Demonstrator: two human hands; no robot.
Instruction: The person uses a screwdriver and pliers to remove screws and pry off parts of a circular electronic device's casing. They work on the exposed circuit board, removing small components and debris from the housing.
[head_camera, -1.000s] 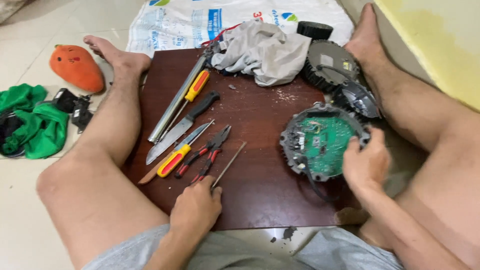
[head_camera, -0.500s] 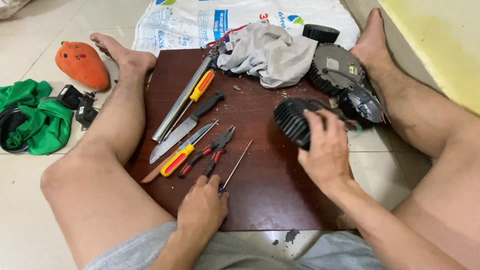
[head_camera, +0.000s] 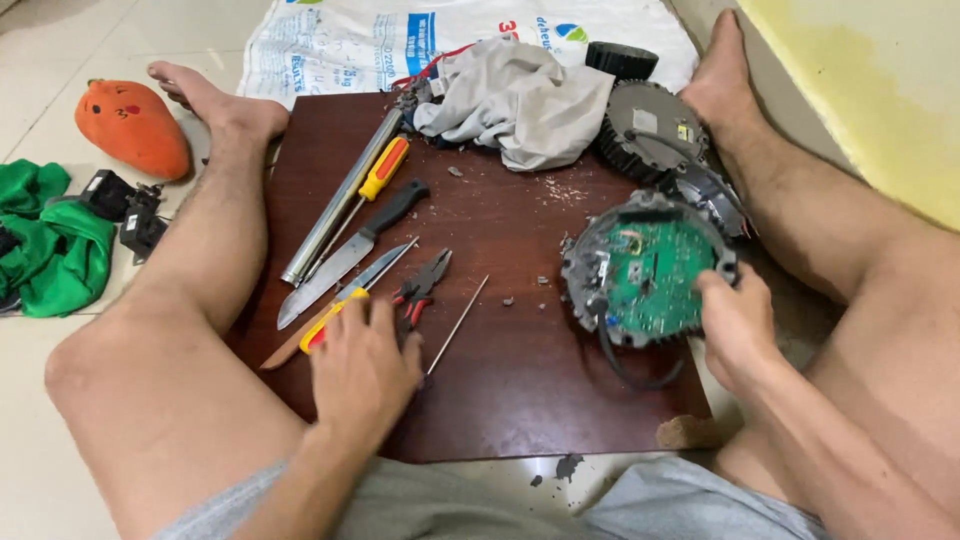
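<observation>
Here the right hand (head_camera: 735, 325) grips the round housing with the green circuit board (head_camera: 645, 268) at centre right, while the left hand (head_camera: 362, 365) lies loosely open over the red-handled pliers (head_camera: 420, 290) at lower centre.

Tools (head_camera: 372, 262) lie left on the board (head_camera: 520, 390) — circuit housing (head_camera: 645, 272) right, cloth (head_camera: 520, 95) behind.

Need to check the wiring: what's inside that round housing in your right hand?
The round housing, gripped at its edge by the right hand, shows a green circuit board with small components. A black cable loops out below. Anything beneath the board is covered.
</observation>
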